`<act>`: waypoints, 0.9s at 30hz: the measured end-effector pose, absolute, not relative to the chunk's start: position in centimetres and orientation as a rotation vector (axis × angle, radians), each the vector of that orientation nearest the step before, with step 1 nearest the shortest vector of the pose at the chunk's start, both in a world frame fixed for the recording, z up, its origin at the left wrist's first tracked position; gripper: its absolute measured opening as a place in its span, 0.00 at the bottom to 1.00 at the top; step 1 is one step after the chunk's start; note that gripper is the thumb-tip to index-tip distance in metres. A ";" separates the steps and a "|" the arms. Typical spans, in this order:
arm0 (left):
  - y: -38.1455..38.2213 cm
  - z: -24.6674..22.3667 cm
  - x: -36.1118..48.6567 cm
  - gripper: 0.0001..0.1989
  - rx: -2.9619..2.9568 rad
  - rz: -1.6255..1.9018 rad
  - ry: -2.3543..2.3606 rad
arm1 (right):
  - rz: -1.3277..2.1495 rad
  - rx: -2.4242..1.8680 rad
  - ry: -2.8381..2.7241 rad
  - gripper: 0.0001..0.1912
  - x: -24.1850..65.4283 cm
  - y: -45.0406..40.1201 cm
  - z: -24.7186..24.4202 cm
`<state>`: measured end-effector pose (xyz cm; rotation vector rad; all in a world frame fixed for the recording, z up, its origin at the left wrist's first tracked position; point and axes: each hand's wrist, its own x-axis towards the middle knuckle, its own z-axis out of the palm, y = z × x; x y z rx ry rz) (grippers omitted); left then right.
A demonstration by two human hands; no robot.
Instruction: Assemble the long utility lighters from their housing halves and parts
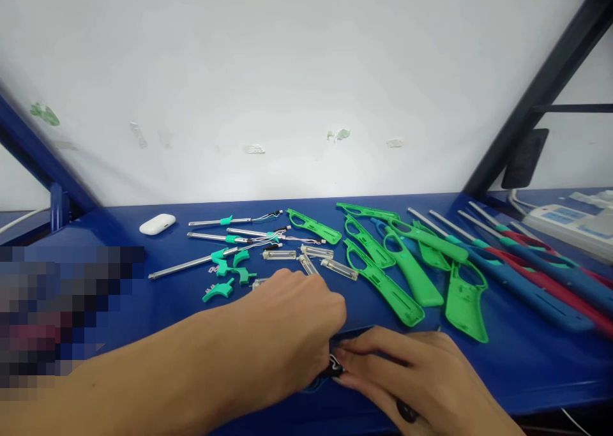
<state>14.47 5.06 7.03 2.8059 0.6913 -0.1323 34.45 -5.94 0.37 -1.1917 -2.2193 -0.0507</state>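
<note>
Currently, the right hand (421, 372) pinches a small black part (336, 367) with a white wire between its fingertips, low and near the front edge of the blue counter (158, 315). The left hand (299, 324) is curled into a fist just beside it; its fingertips are hidden, so I cannot tell what it grips. Part of a blue casing (316, 383) shows beneath the 2 hands, mostly covered by them. Beyond the left hand lie small clear tanks (339, 269), 1 partly hidden by its knuckles, and to their left are teal triggers (219, 290). Behind these, 4 metal rods (178, 269) with thin wires lie roughly sideways, near a white case (158, 224). Green shells (383, 283) are spread past the right hand, some overlapping. Farther right, blue lighters (531, 289) and red lighters (520, 267) lie side by side, their metal tips pointing toward the wall (297, 78).
</note>
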 end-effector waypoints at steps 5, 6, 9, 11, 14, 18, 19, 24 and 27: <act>5.6 8.7 14.1 0.09 2.754 -0.177 0.711 | -0.049 -1.207 -2.194 0.23 34.3 -5.9 0.2; 5.8 8.7 14.0 0.10 2.744 -0.157 0.704 | -0.041 -1.206 -2.188 0.23 34.3 -5.9 0.1; 6.3 8.3 13.8 0.09 2.728 -0.116 0.674 | -0.015 -1.204 -2.169 0.21 34.3 -5.9 0.1; 6.5 8.0 13.7 0.09 2.720 -0.098 0.653 | 0.000 -1.197 -2.161 0.20 34.3 -5.9 0.1; 6.5 7.8 13.6 0.09 2.706 -0.085 0.643 | 0.028 -1.198 -2.165 0.20 34.3 -5.8 0.1; 6.4 8.4 13.6 0.07 2.712 -0.092 0.643 | 0.071 -1.202 -2.186 0.20 34.5 -5.8 0.2; 6.5 8.7 13.6 0.08 2.720 -0.089 0.654 | 0.077 -1.198 -2.186 0.21 34.5 -5.8 0.2; 7.4 10.5 12.9 0.09 2.790 -0.044 0.856 | 0.074 -1.205 -2.174 0.20 34.6 -5.9 0.1; 8.7 11.1 12.4 0.11 2.848 -0.059 1.045 | 0.081 -1.208 -2.173 0.20 34.6 -5.9 0.1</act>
